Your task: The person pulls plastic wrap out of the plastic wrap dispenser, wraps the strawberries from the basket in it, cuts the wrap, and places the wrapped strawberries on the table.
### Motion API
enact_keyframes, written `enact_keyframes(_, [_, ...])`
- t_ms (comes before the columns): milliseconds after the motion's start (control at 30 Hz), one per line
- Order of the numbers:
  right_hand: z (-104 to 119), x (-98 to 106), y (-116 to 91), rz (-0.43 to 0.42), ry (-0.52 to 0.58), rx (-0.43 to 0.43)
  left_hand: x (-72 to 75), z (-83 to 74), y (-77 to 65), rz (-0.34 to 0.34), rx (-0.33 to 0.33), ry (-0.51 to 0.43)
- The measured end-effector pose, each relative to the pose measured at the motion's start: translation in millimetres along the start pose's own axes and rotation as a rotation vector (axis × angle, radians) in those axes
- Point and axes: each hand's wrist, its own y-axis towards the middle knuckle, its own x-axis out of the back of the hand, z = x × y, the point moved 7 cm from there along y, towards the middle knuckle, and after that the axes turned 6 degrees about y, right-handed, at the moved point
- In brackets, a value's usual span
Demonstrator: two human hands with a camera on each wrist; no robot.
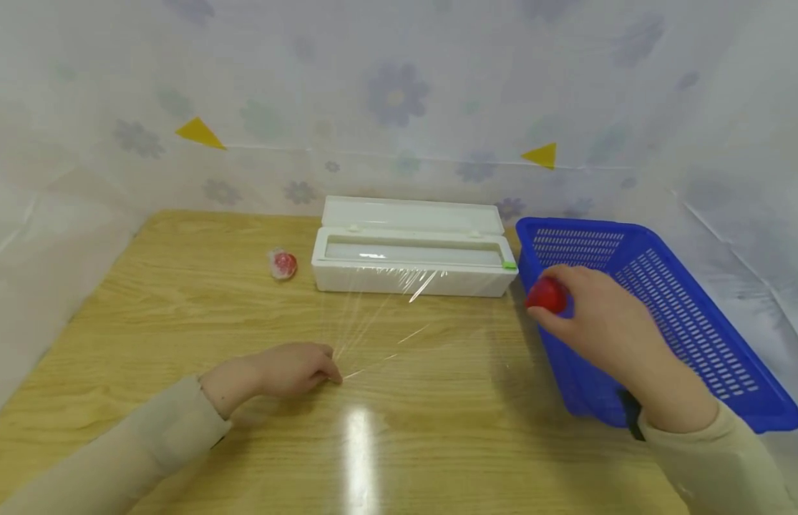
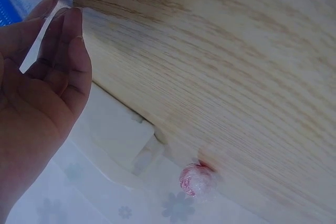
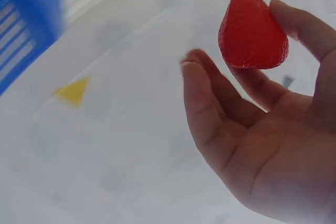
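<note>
My right hand [image 1: 588, 307] holds a red strawberry [image 1: 547, 295] between thumb and fingertips, over the near-left corner of the blue basket [image 1: 695, 322]. The right wrist view shows the strawberry [image 3: 253, 32] pinched in the right hand [image 3: 262, 103]. My left hand [image 1: 295, 368] rests on the wooden table [image 1: 179, 315] and pinches the edge of a clear cling film sheet [image 1: 379, 322] stretched out from the white dispenser box [image 1: 411, 256]. In the left wrist view the fingers [image 2: 65, 45] grip the film edge [image 2: 42, 40].
A wrapped red item [image 1: 283, 264] lies on the table left of the dispenser, also seen as a wrapped ball [image 2: 195, 179] in the left wrist view. A flowered plastic curtain [image 1: 399, 100] walls the table on three sides.
</note>
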Motion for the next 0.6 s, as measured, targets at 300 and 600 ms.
enact_keyframes(300, [69.3, -89.3, 29.6, 0.115, 0.148, 0.134, -0.4, -0.4, 0.2, -0.014, -0.012, 0.002])
enact_keyframes(600, [69.0, -166.4, 63.5, 0.235, 0.183, 0.035, -0.8, 2.0, -0.1, -0.027, -0.008, 0.000])
